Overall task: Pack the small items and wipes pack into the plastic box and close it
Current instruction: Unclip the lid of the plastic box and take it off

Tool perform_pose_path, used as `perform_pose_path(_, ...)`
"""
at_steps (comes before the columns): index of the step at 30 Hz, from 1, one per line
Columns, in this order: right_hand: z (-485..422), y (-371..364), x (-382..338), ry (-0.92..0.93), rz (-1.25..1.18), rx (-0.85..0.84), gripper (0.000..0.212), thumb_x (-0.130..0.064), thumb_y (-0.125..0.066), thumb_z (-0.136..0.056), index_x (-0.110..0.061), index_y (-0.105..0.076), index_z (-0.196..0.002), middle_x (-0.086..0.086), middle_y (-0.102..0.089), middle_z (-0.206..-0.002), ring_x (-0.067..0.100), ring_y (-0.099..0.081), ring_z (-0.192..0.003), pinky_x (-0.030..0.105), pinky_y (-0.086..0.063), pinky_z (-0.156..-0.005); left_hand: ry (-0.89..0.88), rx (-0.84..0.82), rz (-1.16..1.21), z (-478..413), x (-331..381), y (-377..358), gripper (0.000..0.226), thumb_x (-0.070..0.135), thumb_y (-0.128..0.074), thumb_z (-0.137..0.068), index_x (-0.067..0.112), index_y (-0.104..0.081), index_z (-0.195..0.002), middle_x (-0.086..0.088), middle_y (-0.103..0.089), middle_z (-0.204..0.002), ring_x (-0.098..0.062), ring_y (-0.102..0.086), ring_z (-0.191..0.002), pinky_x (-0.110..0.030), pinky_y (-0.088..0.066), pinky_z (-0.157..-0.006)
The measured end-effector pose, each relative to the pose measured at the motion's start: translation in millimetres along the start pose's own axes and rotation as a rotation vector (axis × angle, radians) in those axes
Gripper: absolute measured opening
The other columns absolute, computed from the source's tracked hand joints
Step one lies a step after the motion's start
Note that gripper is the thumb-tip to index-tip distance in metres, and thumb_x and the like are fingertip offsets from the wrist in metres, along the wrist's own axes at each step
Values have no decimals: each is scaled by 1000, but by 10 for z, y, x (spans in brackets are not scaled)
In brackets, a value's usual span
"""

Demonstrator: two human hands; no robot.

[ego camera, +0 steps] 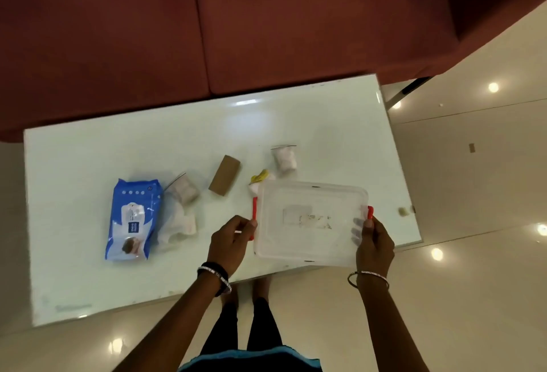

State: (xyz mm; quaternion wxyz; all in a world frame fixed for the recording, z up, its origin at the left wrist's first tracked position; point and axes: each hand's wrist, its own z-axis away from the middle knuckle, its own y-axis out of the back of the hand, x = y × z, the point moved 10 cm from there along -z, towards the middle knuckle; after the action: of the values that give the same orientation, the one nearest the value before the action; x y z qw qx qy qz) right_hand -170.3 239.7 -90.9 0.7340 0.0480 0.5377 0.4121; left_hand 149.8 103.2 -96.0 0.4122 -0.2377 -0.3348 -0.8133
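We hold the plastic box between both hands: left hand fingers pinch its red latch, right hand fingers clasp the opposite edge (lid on). The wipes pack lies on the desk, well left of the left fingers.

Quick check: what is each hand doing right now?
Left hand: closed on the plastic box at its red latch.
Right hand: gripping the box's right edge.

Clear plastic box, red side latches, lid on, held level in my grips. Blue wipes pack flat at left; small bagged items scattered between.
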Motion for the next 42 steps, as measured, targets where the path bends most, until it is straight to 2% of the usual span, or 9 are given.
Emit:
perform_pose_path(7,456,-523,84,59,108,-121,33,-38,-46,-100,-28,-65,-125,5,-74,-112,26,-67,-106,52,-52,-93,48,192,-22,259,-662,518,23,40,-55,-92,19,-63,-87,1,-74,-81,-16,-71,-77,-44,-58,-74)
perform_pose_path(14,578,-1002,58,163,198,-154,32,-29,-46,-101,-22,-66,-125,3,-74,-112,16,-63,-100,26,-44,-84,8,330,-157,111,-880,857,37,53,-45,-92,22,-62,-102,4,-70,-75,-12,-65,-67,-16,-39,-55)
perform_pose_path(19,629,-1179,122,197,254,-163,34,-29,-44,-102,-18,-65,-127,7,-73,-114,25,-66,-108,32,-50,-89,13,392,-221,20,-1008,966,38,50,-46,-92,17,-61,-102,2,-67,-71,-13,-59,-59,-15,-32,-50)
perform_pose_path(25,632,-1246,180,234,285,-171,38,-34,-40,-103,-18,-63,-128,8,-74,-113,29,-69,-102,45,-55,-90,12,440,-227,-15,-1170,962,33,41,-42,-96,17,-64,-103,-7,-72,-78,-26,-67,-68,-29,-51,-58)
perform_pose_path(28,636,-1272,167,284,349,-138,37,-29,-39,-104,-13,-66,-123,8,-75,-109,29,-68,-99,32,-52,-83,80,431,-139,-81,-1345,1000,28,32,-45,-98,14,-67,-102,-10,-72,-90,-29,-68,-77,-46,-60,-68)
perform_pose_path(33,630,-1257,153,287,402,-61,33,-22,-41,-104,-8,-70,-109,2,-70,-86,22,-59,-75,25,-37,-67,121,341,-62,-228,-1533,1014,24,25,-47,-98,10,-65,-102,-11,-68,-94,-21,-63,-74,-25,-57,-52)
perform_pose_path(37,430,-1211,354,152,394,-47,32,-19,-44,-101,-1,-65,-85,20,-67,-76,30,-54,-67,30,-38,-65,193,268,14,-315,-1626,929,27,23,-44,-99,8,-63,-111,-7,-62,-97,-24,-62,-82,-27,-57,-55)
perform_pose_path(40,250,-1258,672,-139,187,-163,45,-33,-52,-95,8,-60,-79,31,-51,-71,23,-44,-69,32,-36,-68,235,195,95,-390,-1652,801,29,20,-41,-100,6,-61,-116,-12,-63,-102,-28,-63,-86,-37,-60,-66)
perform_pose_path(42,208,-1311,848,-317,61,-275,40,-27,-63,-90,10,-61,-73,17,-48,-63,22,-38,-66,31,-37,-61,246,147,136,-426,-1658,728,28,17,-40,-101,6,-63,-113,-13,-64,-102,-28,-64,-86,-38,-60,-66)
